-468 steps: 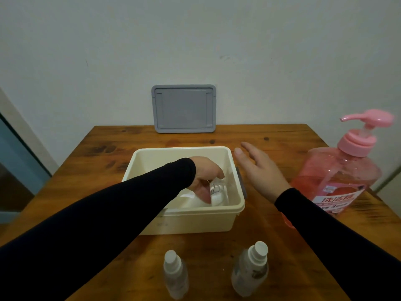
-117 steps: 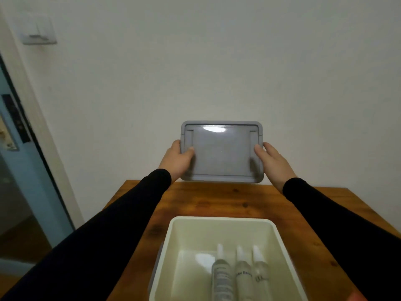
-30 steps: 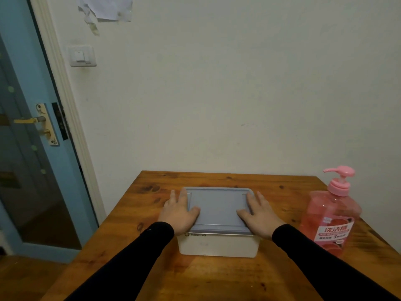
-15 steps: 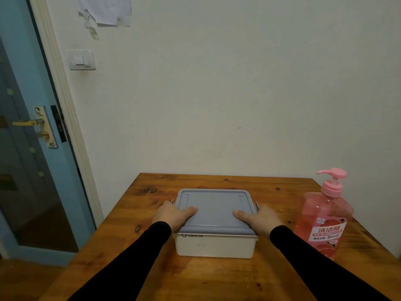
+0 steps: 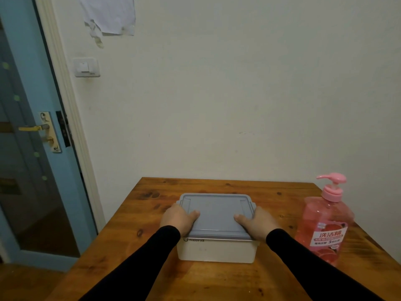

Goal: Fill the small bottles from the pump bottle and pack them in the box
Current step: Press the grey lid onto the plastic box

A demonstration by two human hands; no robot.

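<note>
A cream box (image 5: 217,250) stands in the middle of the wooden table (image 5: 219,279) with its grey lid (image 5: 217,213) lying flat on top. My left hand (image 5: 176,218) grips the lid's left edge, thumb on top and fingers down the side. On the right edge my right hand (image 5: 258,221) holds the lid the same way. The small bottles are hidden inside the box. The pink pump bottle (image 5: 327,223) stands upright to the right of the box, apart from my right hand.
The table's far edge meets a white wall. A blue door (image 5: 28,153) with a brass handle is at the left, beyond the table's left edge. Bare wood lies in front of the box and between the box and the pump bottle.
My hands have slid from lying flat on top of the lid out to its side edges, with the fingers now over the sides. The box and pump bottle have stayed put.
</note>
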